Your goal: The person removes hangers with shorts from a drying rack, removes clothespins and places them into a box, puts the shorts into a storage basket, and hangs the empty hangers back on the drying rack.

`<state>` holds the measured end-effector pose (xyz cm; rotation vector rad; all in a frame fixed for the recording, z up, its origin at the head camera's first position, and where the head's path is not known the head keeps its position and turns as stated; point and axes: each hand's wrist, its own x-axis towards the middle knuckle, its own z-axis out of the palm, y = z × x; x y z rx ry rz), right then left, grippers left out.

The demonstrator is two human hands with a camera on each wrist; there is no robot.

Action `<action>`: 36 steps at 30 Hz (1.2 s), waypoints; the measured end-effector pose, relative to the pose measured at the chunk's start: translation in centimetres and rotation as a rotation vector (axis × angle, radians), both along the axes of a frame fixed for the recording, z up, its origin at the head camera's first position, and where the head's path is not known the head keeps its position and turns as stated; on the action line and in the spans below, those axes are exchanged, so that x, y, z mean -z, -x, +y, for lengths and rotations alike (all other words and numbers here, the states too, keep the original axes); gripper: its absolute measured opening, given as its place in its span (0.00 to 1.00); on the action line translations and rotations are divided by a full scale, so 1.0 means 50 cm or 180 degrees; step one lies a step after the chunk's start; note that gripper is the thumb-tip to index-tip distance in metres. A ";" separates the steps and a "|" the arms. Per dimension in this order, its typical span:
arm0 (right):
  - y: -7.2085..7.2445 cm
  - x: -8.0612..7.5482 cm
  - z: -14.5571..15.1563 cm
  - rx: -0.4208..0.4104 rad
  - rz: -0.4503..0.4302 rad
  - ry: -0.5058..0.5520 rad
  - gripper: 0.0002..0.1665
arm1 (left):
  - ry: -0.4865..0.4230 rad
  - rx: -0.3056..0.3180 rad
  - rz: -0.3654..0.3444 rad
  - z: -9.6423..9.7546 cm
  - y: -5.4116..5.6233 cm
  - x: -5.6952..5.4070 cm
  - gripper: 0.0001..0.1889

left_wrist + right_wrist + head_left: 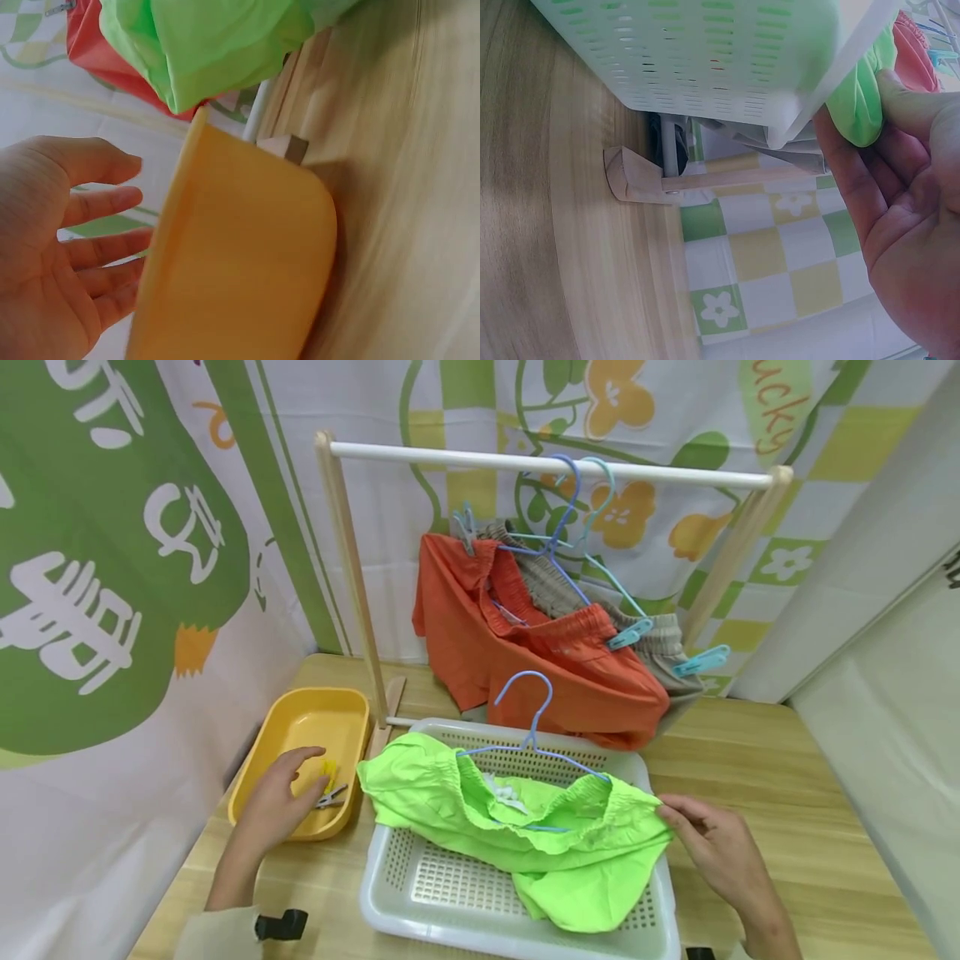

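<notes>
Bright green shorts (442,806) lie across a white slotted basket (457,881), with a blue hanger (534,727) inside their elastic waistband. At the right end of the waistband, my right hand (716,847) pinches the fabric between thumb and fingers; the right wrist view shows the thumb over a green fold (859,112). My left hand (281,797) is over the yellow tray (258,760), fingers spread and loosely bent, holding nothing. Just beyond its fingertips, a grey clothespin (332,797) and a yellow clothespin (329,770) lie in the tray.
Behind the basket stands a wooden rack with a white rod (465,458). Orange shorts (465,610) and grey-beige shorts (663,631) hang there on hangers with clothespins. The wooden table (780,785) extends to the right. Printed curtains (300,410) enclose the back and left.
</notes>
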<state>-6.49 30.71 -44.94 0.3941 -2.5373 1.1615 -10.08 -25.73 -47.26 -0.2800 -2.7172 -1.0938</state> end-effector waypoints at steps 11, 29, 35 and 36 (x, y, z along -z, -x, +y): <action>-0.003 -0.005 -0.003 -0.0002 0.0006 0.0023 0.11 | -0.0463 0.0510 0.0295 0.066 0.005 -0.028 0.15; -0.001 -0.005 -0.003 -0.0037 -0.0025 0.0079 0.12 | -0.0035 0.1039 0.0565 0.160 0.005 -0.075 0.10; -0.003 -0.005 -0.005 -0.0033 -0.0072 0.0116 0.12 | 0.0188 0.1028 0.0892 0.172 0.000 -0.082 0.10; -0.003 -0.005 -0.005 -0.0027 -0.0075 0.0116 0.12 | 0.0221 0.1014 0.0946 0.174 -0.001 -0.083 0.10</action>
